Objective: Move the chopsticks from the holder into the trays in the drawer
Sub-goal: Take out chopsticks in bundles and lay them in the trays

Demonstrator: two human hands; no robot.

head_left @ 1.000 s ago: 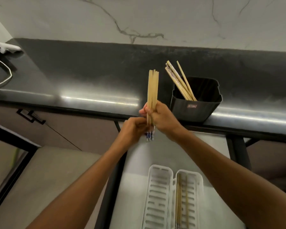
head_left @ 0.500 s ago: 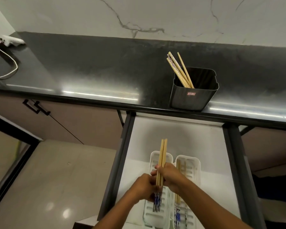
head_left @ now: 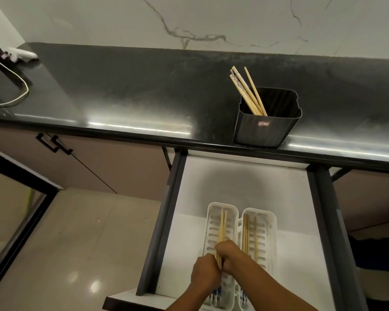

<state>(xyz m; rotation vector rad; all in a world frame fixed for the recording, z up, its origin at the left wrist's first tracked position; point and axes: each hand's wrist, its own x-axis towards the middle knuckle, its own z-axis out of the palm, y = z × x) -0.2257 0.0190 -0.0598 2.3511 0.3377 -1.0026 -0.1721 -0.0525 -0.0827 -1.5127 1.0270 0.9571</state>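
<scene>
Pale tan wooden chopsticks [head_left: 222,227] with blue-patterned ends lie in a white slotted plastic tray [head_left: 211,223]. At twelve o'clock, a ribbed black plastic holder [head_left: 265,131] carries a small red label. The speckled black stone countertop [head_left: 133,90] shows silvery glare. Behind it, the white marble wall [head_left: 121,19] has grey veins. The open drawer [head_left: 234,187] is white inside with dark grey sides.

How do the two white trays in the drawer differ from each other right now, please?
The left tray has a bundle of chopsticks being lowered into it, gripped by both the left hand and the right hand; the right tray holds loose chopsticks lying flat, untouched. The left tray sits slightly farther back. Both are white, slotted and lie lengthwise side by side.
</scene>
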